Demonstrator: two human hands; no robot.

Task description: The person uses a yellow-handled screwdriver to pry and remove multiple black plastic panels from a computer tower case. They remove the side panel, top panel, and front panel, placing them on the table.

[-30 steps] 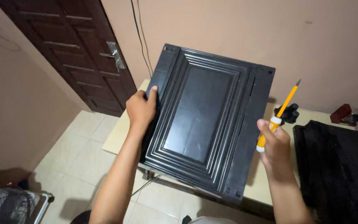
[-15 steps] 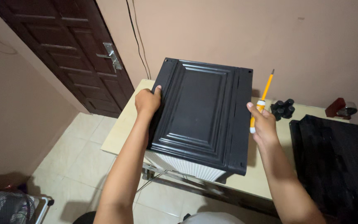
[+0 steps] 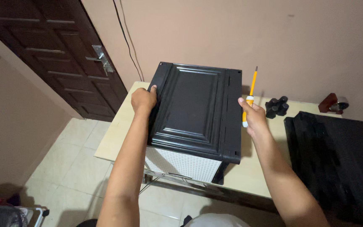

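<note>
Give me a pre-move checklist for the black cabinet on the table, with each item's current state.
1. Left hand grips the left edge of the black cabinet: ok.
2. Right hand steadies the right edge: not ok, it also holds the yellow screwdriver, so the hold looks partial.
3. Cabinet fully supported by the table: not ok, its near bottom corner overhangs the front edge.
4. Black caps clear of the cabinet: ok, they sit apart, to the right.
5. Black panel clear of the cabinet: ok.
6. Cabinet's underside contact with the table: cannot tell, hidden.

Black cabinet [image 3: 194, 111] with white lattice side, yellow screwdriver [image 3: 250, 94], beige table [image 3: 118, 130].
</note>
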